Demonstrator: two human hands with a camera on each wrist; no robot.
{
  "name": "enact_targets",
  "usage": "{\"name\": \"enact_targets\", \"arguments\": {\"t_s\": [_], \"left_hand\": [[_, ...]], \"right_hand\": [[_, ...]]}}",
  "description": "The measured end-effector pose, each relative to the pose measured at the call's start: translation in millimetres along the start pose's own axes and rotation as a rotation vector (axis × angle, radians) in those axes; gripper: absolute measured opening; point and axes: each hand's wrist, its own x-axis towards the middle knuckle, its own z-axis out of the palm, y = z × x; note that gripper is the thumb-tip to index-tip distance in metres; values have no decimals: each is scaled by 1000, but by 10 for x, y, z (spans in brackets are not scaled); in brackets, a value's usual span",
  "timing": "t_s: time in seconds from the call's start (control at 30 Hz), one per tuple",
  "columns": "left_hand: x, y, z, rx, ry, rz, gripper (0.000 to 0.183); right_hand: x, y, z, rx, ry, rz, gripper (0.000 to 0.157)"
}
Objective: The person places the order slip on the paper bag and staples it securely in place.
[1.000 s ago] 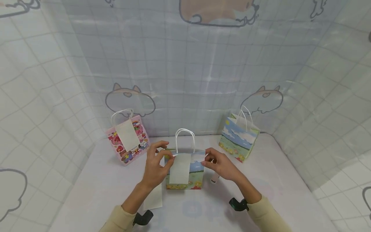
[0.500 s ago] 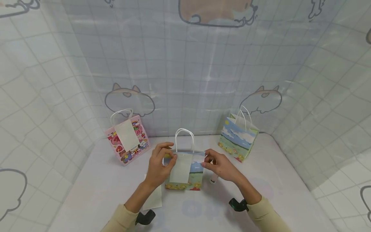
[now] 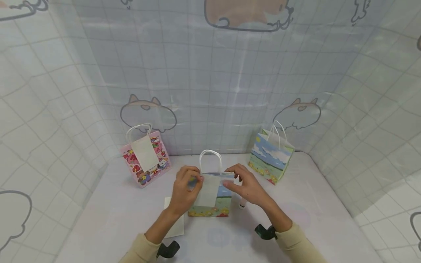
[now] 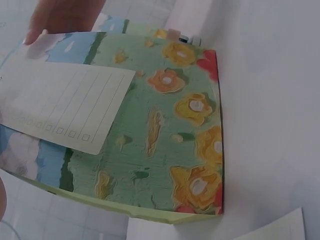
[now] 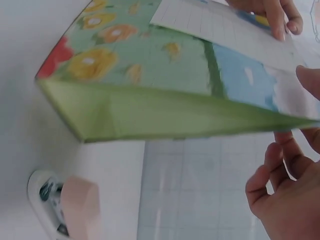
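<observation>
Pale tabletop (image 3: 108, 219) bears a bag (image 3: 210, 212); left hand (image 3: 184, 193) touches its card (image 3: 208, 193).

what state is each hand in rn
Left hand: at the lined card; pinching or touching can't be told.
Right hand: holding the middle bag by its top edge.

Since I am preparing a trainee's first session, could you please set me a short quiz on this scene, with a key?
1. Multiple choice: where does the pink bag stand in the head view?
A) Back left
B) Back right
C) Front centre

2. True or false: a loose paper slip lies on the table, nearer the left hand than the right hand.

3. Count: in the head view, how many bags show a paper slip over their front?

Key
1. A
2. True
3. Two: the pink bag's slip and the middle bag's slip are visible.
</observation>
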Motion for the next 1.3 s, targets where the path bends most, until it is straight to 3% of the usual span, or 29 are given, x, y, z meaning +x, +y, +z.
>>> {"name": "enact_targets", "arguments": {"t_s": [0.37, 0.83, 1.17, 1.3], "left_hand": [[-22, 96, -6, 19, -34, -22, 22], [-37, 115, -29, 32, -65, -83, 25], [-59, 129, -23, 6, -81, -216, 36], [-52, 99, -17, 4, -70, -228, 34]], "right_hand": [[69, -100, 103, -15, 83, -82, 12], [69, -122, 105, -22, 89, -64, 9], [65, -139, 107, -23, 82, -13, 8], [66, -146, 104, -21, 82, -5, 8]]}}
